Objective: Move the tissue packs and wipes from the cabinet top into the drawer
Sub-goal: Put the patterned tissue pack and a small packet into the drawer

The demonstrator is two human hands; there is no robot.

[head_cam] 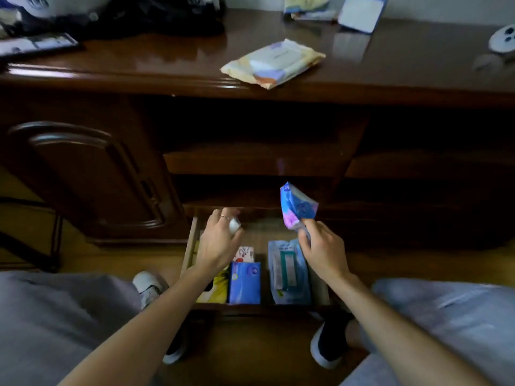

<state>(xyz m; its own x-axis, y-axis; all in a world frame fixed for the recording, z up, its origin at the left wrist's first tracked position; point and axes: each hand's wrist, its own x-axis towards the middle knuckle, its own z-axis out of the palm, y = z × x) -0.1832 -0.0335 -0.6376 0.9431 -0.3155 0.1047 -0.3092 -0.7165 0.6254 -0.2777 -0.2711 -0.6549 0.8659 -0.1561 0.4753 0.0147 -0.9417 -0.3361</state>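
The open drawer [192, 240] contains a blue tissue pack [244, 282], a light-blue wipes pack [289, 271] at its 3 o'clock, a yellow pack [216, 288] at its 9 o'clock, and a small red-and-white pack [244, 253] at 12 o'clock. The left hand [220, 240] is closed around a small white item [234, 224] (identity unclear). The right hand [320, 246] pinches a blue-purple tissue pack [296, 204] above the drawer. A yellow wipes pack [273, 62] remains on the cabinet top [139, 59].

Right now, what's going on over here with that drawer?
A person is filling the open drawer with tissues. The right hand holds a blue-and-purple tissue pack above it; the left hand grips a small white item. A yellow wipes pack waits on the cabinet top.
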